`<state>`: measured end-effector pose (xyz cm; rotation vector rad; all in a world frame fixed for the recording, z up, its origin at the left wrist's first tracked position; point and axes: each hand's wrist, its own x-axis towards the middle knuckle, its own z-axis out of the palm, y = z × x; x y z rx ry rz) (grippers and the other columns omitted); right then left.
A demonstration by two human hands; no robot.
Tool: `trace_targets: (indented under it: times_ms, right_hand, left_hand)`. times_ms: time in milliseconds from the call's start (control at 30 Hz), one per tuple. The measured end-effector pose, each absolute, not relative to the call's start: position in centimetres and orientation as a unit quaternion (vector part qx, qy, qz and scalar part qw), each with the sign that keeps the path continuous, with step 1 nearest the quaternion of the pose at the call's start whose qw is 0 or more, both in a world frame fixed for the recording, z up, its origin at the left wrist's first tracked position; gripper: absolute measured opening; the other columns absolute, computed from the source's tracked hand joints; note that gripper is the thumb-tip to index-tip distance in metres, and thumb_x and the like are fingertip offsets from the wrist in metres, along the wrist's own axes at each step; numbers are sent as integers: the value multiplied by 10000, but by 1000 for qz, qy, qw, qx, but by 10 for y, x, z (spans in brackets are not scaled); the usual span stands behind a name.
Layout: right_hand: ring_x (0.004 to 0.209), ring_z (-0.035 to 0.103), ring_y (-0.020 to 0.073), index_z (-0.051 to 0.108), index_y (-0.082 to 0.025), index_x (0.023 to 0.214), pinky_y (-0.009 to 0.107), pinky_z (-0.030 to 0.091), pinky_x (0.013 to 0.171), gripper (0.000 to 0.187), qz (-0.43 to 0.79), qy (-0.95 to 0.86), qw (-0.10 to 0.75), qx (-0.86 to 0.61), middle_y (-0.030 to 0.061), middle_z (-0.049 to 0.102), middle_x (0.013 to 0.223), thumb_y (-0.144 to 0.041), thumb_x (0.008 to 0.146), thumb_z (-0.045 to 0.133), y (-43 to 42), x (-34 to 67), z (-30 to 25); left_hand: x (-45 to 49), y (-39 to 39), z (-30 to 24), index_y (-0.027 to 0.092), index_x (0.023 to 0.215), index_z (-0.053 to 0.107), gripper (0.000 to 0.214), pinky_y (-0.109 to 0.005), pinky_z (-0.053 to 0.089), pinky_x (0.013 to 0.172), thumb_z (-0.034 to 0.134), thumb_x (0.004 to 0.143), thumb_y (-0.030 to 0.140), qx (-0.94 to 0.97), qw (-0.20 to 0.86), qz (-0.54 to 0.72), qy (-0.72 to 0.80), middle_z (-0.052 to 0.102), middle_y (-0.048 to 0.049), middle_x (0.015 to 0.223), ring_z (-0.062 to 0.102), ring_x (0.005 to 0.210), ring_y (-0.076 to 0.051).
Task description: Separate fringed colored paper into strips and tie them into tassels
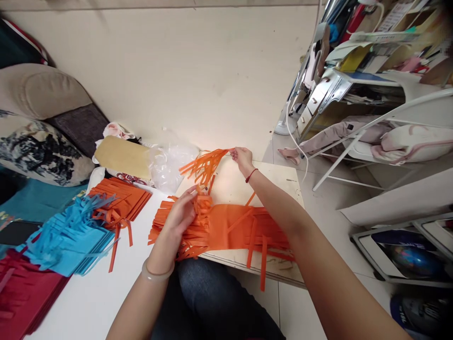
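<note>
My right hand [242, 158] pinches the gathered end of an orange paper tassel [208, 165], whose fringe hangs down to the left. Closer to me, my left hand [184, 210] has its curled fingers on loose orange strips [203, 200] at the left part of the pile. Under both hands lies a fringed orange tissue paper sheet [226, 226] with an uncut middle band and cut strips at either side. It rests on a pale wooden board [279, 184] at my knees. A few strips dangle over the board's front edge.
To the left, on a white surface [95, 293], lie stacks of fringed orange paper [134, 198], blue paper [74, 250] and dark red paper [38, 297]. Behind them are clear plastic [170, 165] and a tan packet [123, 156]. A white folding chair [357, 137] stands at right.
</note>
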<state>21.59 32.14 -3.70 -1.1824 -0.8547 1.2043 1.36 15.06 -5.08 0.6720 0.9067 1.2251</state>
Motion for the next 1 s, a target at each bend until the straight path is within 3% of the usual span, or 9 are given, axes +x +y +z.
trace_targets:
  times_ms: [67, 133, 267, 367, 433, 567, 700, 833, 1000]
  right_hand:
    - [571, 562, 58, 473, -148, 725, 168, 438, 568, 106, 499, -365, 565, -545, 6, 605, 628, -89, 800, 522, 324, 227, -46]
    - [549, 572, 77, 464, -148, 731, 184, 445, 547, 114, 488, -377, 537, -576, 11, 595, 593, -86, 803, 528, 322, 241, -50]
    - [493, 526, 90, 461, -168, 812, 210, 436, 522, 89, 445, -435, 502, -601, -31, 557, 552, -148, 835, 545, 294, 263, -40]
    - [550, 516, 84, 511, -183, 847, 213, 432, 592, 86, 413, -523, 481, -570, -37, 588, 633, -151, 815, 584, 235, 263, -33]
    - [715, 573, 121, 578, -172, 843, 258, 445, 713, 31, 369, -729, 365, -447, 29, 663, 809, -190, 824, 592, 183, 255, -36]
    - [878, 546, 200, 607, -157, 986, 368, 369, 823, 207, 89, -952, 131, -261, 95, 662, 966, -292, 919, 466, 104, 247, -50]
    - [731, 517, 181, 612, -167, 799, 377, 329, 807, 263, 9, -950, 17, -312, 55, 641, 758, -347, 926, 467, 92, 285, -45]
    - [656, 514, 206, 581, -165, 607, 428, 338, 809, 360, -102, -863, 0, -495, 90, 597, 602, -343, 913, 512, 91, 328, -27]
    - [853, 579, 217, 658, -156, 980, 377, 412, 833, 227, -102, -915, 77, -382, 119, 678, 936, -298, 933, 487, 63, 293, -38]
  left_hand:
    - [14, 147, -53, 169, 1196, 508, 510, -409, 481, 936, 661, 728, 299, 343, 599, 563, 455, 666, -103, 1051, 636, 1008, -228]
    - [16, 135, -52, 178, 1292, 437, 573, -458, 395, 1048, 644, 774, 310, 457, 417, 578, 533, 569, -147, 1255, 532, 1205, -257]
    - [22, 98, -47, 208, 1230, 523, 402, -466, 335, 1112, 605, 837, 215, 741, 40, 439, 506, 421, -140, 1421, 359, 1364, -279]
    - [21, 76, -41, 173, 1183, 559, 338, -492, 384, 1080, 581, 847, 147, 807, -80, 351, 468, 387, -173, 1440, 353, 1367, -321]
    - [19, 68, -37, 150, 1187, 557, 356, -545, 362, 1083, 588, 833, 124, 786, -135, 361, 483, 360, -197, 1448, 312, 1382, -360]
    - [25, 64, -39, 152, 1165, 575, 300, -448, 467, 1015, 542, 870, 193, 888, -60, 266, 369, 527, -173, 1296, 478, 1273, -303]
    - [33, 66, -56, 101, 1086, 613, 311, -429, 539, 894, 555, 881, 328, 938, -10, 113, 328, 630, -173, 1132, 603, 1093, -313]
    - [29, 68, -64, 136, 970, 639, 200, -376, 542, 865, 456, 930, 205, 944, 8, 98, 314, 663, -116, 1027, 645, 977, -238]
    - [24, 69, -59, 146, 944, 640, 194, -369, 525, 873, 448, 931, 174, 952, 26, 91, 290, 663, -100, 961, 642, 944, -216]
